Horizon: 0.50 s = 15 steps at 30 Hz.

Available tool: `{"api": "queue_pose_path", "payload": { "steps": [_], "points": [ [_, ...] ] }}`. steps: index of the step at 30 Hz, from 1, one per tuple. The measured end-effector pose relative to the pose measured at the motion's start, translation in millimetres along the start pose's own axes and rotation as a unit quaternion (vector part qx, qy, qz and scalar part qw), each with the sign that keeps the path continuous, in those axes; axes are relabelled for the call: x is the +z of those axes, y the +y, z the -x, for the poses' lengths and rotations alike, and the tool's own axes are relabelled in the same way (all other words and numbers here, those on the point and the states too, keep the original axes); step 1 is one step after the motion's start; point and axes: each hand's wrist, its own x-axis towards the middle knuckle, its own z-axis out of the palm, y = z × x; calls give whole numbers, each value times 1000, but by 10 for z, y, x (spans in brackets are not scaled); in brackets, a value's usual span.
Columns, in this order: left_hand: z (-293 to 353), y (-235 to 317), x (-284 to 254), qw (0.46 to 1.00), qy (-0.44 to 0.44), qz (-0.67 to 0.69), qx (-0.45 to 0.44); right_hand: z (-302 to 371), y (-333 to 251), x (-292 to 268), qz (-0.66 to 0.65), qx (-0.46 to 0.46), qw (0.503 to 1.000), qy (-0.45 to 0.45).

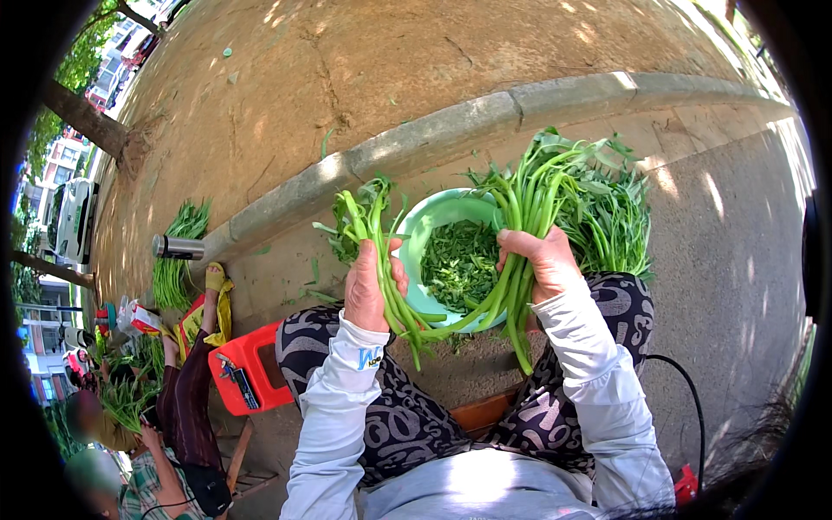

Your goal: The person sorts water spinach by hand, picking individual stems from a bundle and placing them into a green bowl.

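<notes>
My left hand (374, 284) is closed round a small bunch of water spinach (378, 224), stems bent and hanging toward my lap. In my right hand (544, 264) is a thicker bunch of water spinach (542, 186), its leaves up and away from me, its stem ends pointing down. A few stems stretch across between the two hands. Between them, beyond my knees, stands a pale green basin (424, 217) with loose picked leaves (459, 260) in it. More water spinach (617, 224) lies in a pile right of the basin, by my right knee.
A red plastic stool (230, 368) with a dark device on it stands at my left. Behind the basin runs a stone kerb (468, 121) with bare soil past it. Further left are a metal flask (178, 248), more greens (173, 282) and seated people (160, 472). A black cable (693, 381) curves at right.
</notes>
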Motion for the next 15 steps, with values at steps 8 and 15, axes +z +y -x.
{"api": "queue_pose_path", "payload": {
  "steps": [8, 15],
  "points": [
    [53, -123, 124, 991, -114, 2, -76, -5, 334, 124, 14, 25, 996, -80],
    [134, -133, 234, 986, -128, -74, -72, 30, 428, 180, -25, 25, 989, -142]
  ]
}}
